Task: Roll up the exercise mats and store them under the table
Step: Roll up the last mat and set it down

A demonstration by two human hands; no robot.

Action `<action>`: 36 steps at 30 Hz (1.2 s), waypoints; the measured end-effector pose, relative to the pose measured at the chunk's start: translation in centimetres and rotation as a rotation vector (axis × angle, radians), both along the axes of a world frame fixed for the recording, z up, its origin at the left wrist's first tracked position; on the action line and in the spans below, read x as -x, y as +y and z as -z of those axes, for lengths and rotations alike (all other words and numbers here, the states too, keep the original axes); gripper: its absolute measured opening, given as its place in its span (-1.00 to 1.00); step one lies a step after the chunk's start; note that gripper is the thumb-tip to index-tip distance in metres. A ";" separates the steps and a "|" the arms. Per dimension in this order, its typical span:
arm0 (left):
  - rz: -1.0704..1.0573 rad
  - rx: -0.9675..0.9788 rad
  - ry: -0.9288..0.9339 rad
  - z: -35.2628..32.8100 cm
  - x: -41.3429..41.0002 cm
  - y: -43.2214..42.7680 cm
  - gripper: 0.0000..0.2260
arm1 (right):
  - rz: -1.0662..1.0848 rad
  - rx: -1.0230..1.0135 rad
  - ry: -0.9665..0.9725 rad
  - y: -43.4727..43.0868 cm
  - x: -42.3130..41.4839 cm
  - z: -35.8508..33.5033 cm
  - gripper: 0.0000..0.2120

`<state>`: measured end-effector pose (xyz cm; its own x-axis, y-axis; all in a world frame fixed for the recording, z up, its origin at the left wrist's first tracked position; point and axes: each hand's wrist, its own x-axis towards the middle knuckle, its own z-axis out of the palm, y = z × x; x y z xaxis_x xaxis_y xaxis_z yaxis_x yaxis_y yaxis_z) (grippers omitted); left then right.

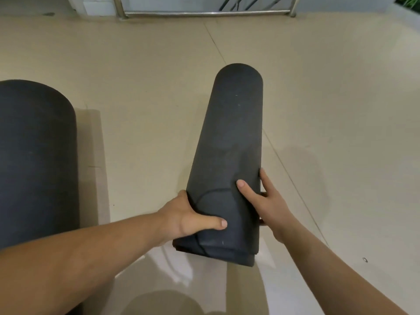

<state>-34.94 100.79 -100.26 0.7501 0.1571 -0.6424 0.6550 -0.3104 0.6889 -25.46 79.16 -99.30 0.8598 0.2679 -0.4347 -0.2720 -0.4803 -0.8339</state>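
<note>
A dark rolled mat (229, 160) points away over the beige tiled floor (141, 64); the left hand (188, 217) and right hand (266, 201) grip its near end from either side; a second rolled mat (36, 155) lies well apart at left; a metal railing (204, 12) runs along the far edge.

A rolled dark mat (36, 155) lies on the beige floor (147, 87) (glossy tiles).

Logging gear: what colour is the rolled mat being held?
The rolled mat is plain dark grey; head view.
</note>
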 end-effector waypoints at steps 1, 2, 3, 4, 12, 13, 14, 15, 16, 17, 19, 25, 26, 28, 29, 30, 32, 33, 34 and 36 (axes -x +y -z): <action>0.010 0.015 -0.018 -0.2 -0.2 0.4 0.03 | -0.027 -0.055 0.001 -0.4 0.5 0.4 0.02; 0.013 0.004 -0.053 -0.7 -0.3 0.6 0.02 | -0.058 -0.097 -0.011 -0.8 0.8 0.6 -0.02; 0.003 -0.042 -0.104 -1.1 -0.6 0.8 0.03 | -0.091 -0.120 -0.029 -1.1 1.0 0.8 -0.06; -0.011 -0.095 -0.156 -1.4 -0.8 0.9 0.08 | -0.127 -0.117 -0.053 -1.5 1.1 1.0 -0.11; 0.033 -0.106 -0.243 -0.6 -1.1 -0.9 0.16 | -0.044 -0.140 0.001 -3.2 0.7 1.3 -0.08; 0.018 -0.089 -0.236 -0.6 -1.1 -0.8 0.16 | -0.053 -0.161 0.066 -3.1 0.5 1.2 -0.03; 0.001 -0.068 -0.225 -0.4 -1.1 -0.6 0.17 | -0.070 -0.178 0.124 -2.9 0.5 1.1 0.02; -0.022 -0.042 -0.210 -0.3 -1.0 -0.3 0.18 | -0.081 -0.200 0.162 -2.6 0.4 1.0 0.05; -0.045 -0.010 -0.194 -0.2 -0.9 0.1 0.19 | -0.087 -0.225 0.174 -2.2 0.4 0.9 0.08; -0.061 0.034 -0.178 -0.3 -0.8 0.4 0.17 | -0.093 -0.245 0.164 -1.8 0.4 1.0 0.10; -0.080 0.119 -0.144 -0.9 -0.7 0.8 0.11 | -0.088 -0.260 0.115 -0.9 0.6 1.2 0.10; -0.100 0.167 -0.099 -1.0 -1.1 1.4 0.13 | -0.073 -0.178 -0.106 -0.5 1.3 2.3 -0.10; -0.098 0.172 -0.111 -0.9 -1.2 1.4 0.16 | -0.066 -0.183 -0.102 -0.5 1.1 2.4 -0.09; -0.108 0.178 -0.135 -0.6 -1.4 0.9 0.22 | -0.075 -0.188 -0.052 -0.6 0.9 2.2 -0.03; -0.125 0.170 -0.144 -0.5 -1.5 0.6 0.24 | -0.084 -0.190 -0.031 -0.5 0.9 2.0 0.01; -0.147 0.159 -0.150 -0.4 -1.6 0.3 0.26 | -0.085 -0.200 -0.017 -0.3 0.9 1.8 0.03; -0.187 0.172 -0.153 -0.8 -1.9 -0.2 0.24 | -0.053 -0.230 -0.013 0.0 0.8 1.0 0.05; -0.205 0.197 -0.162 -1.2 -1.9 -0.4 0.21 | -0.034 -0.246 -0.020 0.2 0.8 0.5 0.05; -0.220 0.225 -0.170 -1.7 -1.9 -0.3 0.17 | -0.019 -0.261 -0.025 0.3 0.7 -0.1 0.04; -0.234 0.273 -0.178 -2.9 -1.6 0.3 0.13 | -0.014 -0.289 -0.015 0.6 0.6 -1.2 0.03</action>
<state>-33.36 101.11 -97.32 0.8175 0.1783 -0.5476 0.5495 0.0432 0.8344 -26.02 79.74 -98.06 0.8608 0.3908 -0.3260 -0.2539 -0.2254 -0.9406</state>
